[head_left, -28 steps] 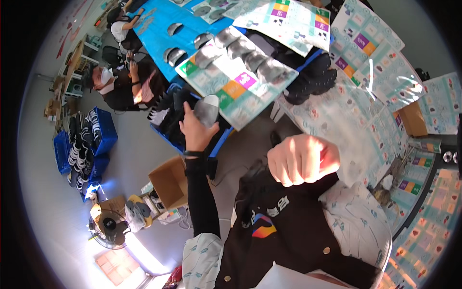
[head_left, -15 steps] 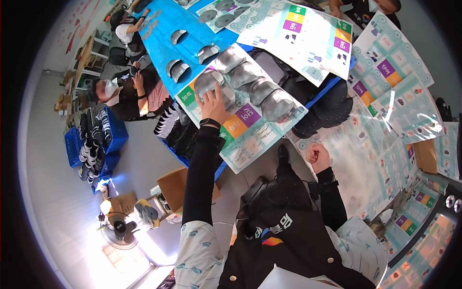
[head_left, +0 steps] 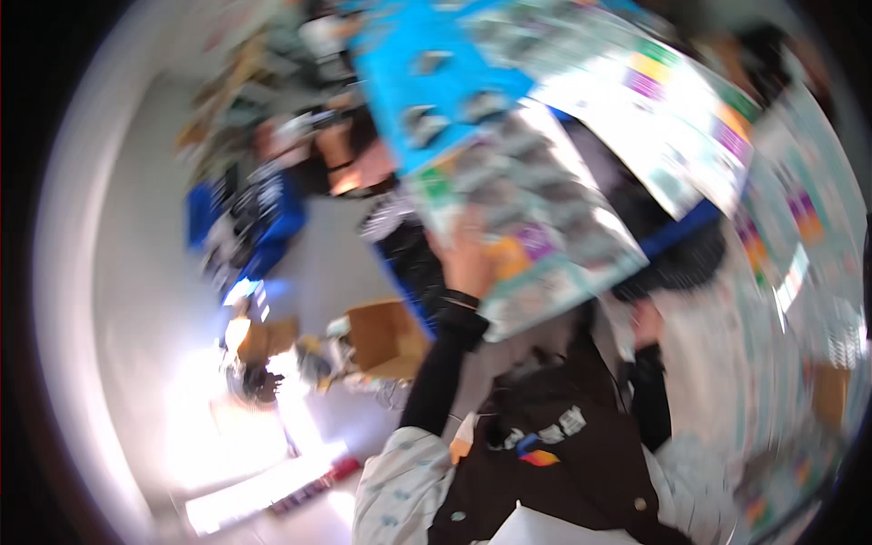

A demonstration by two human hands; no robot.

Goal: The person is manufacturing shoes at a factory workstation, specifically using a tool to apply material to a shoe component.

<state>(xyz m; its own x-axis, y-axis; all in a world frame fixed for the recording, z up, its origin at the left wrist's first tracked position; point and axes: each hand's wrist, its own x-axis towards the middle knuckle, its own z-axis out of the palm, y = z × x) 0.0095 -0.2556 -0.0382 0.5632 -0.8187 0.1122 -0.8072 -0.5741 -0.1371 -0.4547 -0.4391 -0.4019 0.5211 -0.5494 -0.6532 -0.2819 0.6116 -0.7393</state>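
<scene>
The left hand (head_left: 468, 263), arm stretched forward, pressed on one printed sheet (head_left: 536, 232) lying over the blue table (head_left: 427, 68); grip unclear through blur. The right hand (head_left: 647, 322) rested low beside the sheet's near corner, grip unclear

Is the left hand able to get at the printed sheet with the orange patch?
Probably yes: the left hand already looks to be on the printed sheet, with nothing between them, though the picture is blurred.
</scene>
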